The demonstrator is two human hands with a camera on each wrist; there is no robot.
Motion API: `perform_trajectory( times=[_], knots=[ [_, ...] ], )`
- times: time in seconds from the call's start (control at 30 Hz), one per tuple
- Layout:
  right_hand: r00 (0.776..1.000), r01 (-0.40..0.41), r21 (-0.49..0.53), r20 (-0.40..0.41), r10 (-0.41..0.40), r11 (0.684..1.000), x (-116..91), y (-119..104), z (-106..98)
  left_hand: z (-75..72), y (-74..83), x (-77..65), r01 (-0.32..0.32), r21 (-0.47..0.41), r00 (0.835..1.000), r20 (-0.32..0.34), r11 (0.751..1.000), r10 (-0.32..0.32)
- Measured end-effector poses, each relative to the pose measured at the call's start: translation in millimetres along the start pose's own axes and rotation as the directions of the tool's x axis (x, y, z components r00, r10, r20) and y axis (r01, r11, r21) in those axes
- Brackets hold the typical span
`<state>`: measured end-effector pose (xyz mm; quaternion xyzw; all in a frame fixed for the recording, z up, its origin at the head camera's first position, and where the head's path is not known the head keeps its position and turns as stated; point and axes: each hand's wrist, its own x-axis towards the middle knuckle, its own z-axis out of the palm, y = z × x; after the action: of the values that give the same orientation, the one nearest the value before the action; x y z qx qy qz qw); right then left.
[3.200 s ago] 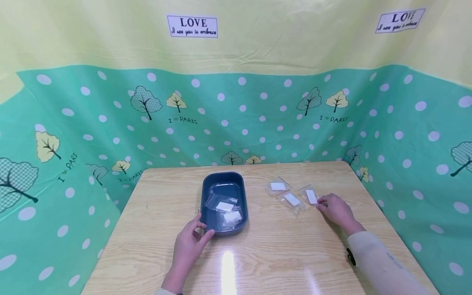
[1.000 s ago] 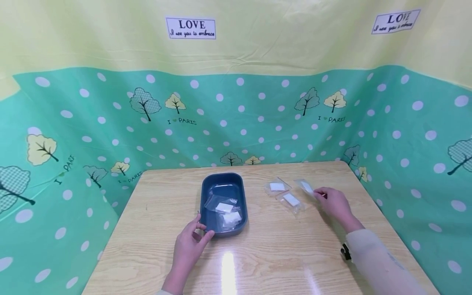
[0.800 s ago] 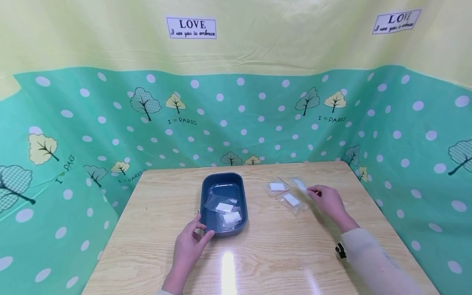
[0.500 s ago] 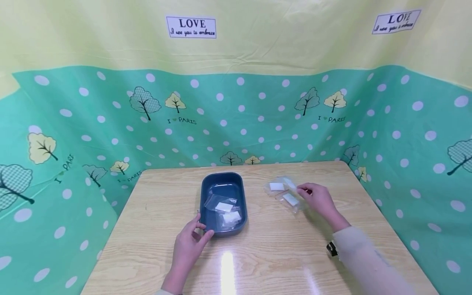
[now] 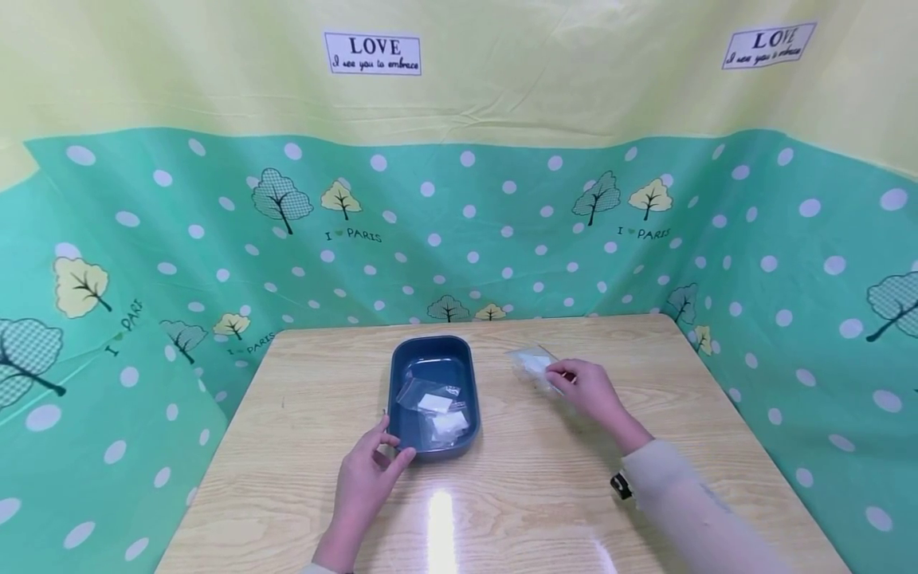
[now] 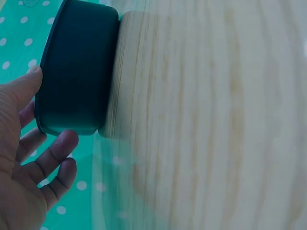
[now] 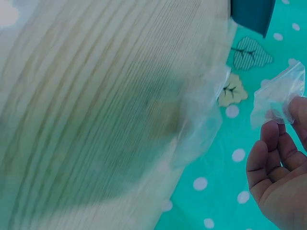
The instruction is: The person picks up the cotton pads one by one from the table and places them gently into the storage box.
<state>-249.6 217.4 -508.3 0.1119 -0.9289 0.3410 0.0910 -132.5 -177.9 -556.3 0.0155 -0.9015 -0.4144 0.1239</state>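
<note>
My left hand (image 5: 366, 478) holds the near left corner of a dark blue tray (image 5: 473, 399), thumb at its front rim and fingers along its left side. The thumb (image 6: 29, 84) lies at the rim in the left wrist view. Between thumb and fingertips, my right hand (image 5: 586, 392) pinches a small clear zip bag (image 7: 276, 96) over the table, right of the tray. Beneath it lie further clear zip bags (image 7: 204, 112), partly hidden in the head view by the held bag and the hand. Inside the tray are zip bags (image 5: 436, 402) with white pieces in them.
The wooden table (image 5: 301, 414) is bounded at the back and sides by a green dotted cloth (image 5: 430, 239) with printed trees. A bright light reflection (image 5: 442, 526) shows on the tabletop in front of the tray.
My right hand has picked up the rightmost zip bag and carried it left, over the two other bags on the table. The left hand has stayed at the tray's corner.
</note>
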Motion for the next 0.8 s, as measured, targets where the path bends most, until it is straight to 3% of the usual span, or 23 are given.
perform_trajectory(
  times=[0.27, 0.53, 0.8],
  knots=[
    [0.997, -0.03, 0.03, 0.067, 0.028, 0.999, 2.8, -21.9, 13.9, 0.5, -1.2, -0.3, -0.004, 0.009, 1.0, -0.008, 1.0, 0.004],
    [0.995, 0.055, 0.06, 0.079, -0.06, 0.997, 1.2, -40.7, 27.1, 2.0, -0.7, -0.9, -0.017, 0.009, 0.999, -0.028, 1.0, 0.017],
    [0.986, 0.121, 0.067, 0.108, -0.128, 0.99, -1.1, -61.3, 41.6, 2.7, -0.1, -0.9, 0.034, 0.006, 0.999, 0.004, 0.999, -0.034]
  ],
)
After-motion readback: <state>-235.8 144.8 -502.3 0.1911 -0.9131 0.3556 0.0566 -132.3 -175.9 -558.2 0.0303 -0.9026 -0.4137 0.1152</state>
